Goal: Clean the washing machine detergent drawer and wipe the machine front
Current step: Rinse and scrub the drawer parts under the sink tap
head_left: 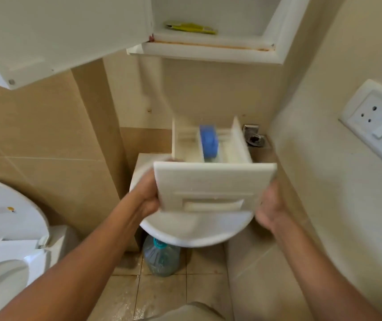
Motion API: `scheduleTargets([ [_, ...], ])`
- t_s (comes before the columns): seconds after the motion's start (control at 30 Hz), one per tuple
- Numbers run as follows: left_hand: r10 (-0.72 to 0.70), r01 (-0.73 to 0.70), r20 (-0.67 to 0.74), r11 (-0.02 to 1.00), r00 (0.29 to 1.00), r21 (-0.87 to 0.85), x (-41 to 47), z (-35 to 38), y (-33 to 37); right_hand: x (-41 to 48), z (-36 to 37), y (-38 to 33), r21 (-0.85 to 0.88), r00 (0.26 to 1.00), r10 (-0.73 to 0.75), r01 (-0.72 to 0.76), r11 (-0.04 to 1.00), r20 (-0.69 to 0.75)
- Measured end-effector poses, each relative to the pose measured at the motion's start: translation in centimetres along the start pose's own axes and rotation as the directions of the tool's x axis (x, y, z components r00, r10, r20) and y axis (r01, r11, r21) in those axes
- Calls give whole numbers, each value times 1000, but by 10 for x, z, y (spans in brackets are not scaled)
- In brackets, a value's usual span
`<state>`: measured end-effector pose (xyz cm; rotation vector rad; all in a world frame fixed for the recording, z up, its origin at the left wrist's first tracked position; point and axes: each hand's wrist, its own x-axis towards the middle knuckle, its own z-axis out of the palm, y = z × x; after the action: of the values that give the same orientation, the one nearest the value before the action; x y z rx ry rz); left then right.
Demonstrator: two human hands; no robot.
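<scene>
Detergent drawer (pixel 210 181) held in the air above a small white basin (pixel 194 232), front panel toward the viewer and its compartments pointing away toward the wall; the washing machine itself is not in view. The left hand (pixel 148 198) grips the left edge of the panel with curled fingers. The right hand (pixel 271 209) lies against the right edge, but motion blur hides whether its fingers close round the panel, so its grasp cannot be told. A blue insert (pixel 208 141) sits in the middle compartment. Principal hazards, as judged from this arrangement: the drawer is carried by its panel alone, so a wet or soapy edge could slip from the fingers and let the drawer strike the basin rim or fall to the tiled floor (pixel 125 293), where a large water bottle (pixel 161 258) stands just below. The blue insert may be only loosely seated and could drop out if the drawer tips forward. Raising the drawer risks a knock against the open cabinet door (pixel 58 31) overhead. Rinsing under the tap (pixel 253 135) in so shallow a basin could throw splashes toward the wall socket (pixel 370 114) at right.
</scene>
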<state>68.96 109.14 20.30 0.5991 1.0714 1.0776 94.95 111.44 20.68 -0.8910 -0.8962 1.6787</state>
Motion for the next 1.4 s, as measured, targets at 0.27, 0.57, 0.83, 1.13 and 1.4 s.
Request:
scheduleTargets([
  [0.27, -238, 238, -21, 971, 971, 0, -11, -18, -34, -19, -19, 35, -3, 929, 369, -369, 929, -41],
  [0.57, 317, -333, 148, 938, 937, 95, -26, 17, 48, -12, 7, -44, 45, 974, -203, 200, 979, 102],
  [0.83, -351, 352, -85, 936, 933, 3, -25, -4, -45, -32, -17, 36, 2, 791, 570, -584, 811, -221],
  [1.13, 598, -617, 248, 787, 762, 2, -53, 46, 46, -41, 9, -76, 66, 919, -357, 351, 934, 168],
  [1.4, -339, 339, -113, 941, 934, -20, -33, -11, -73, -45, -25, 57, 1, 809, 555, -565, 825, -193],
])
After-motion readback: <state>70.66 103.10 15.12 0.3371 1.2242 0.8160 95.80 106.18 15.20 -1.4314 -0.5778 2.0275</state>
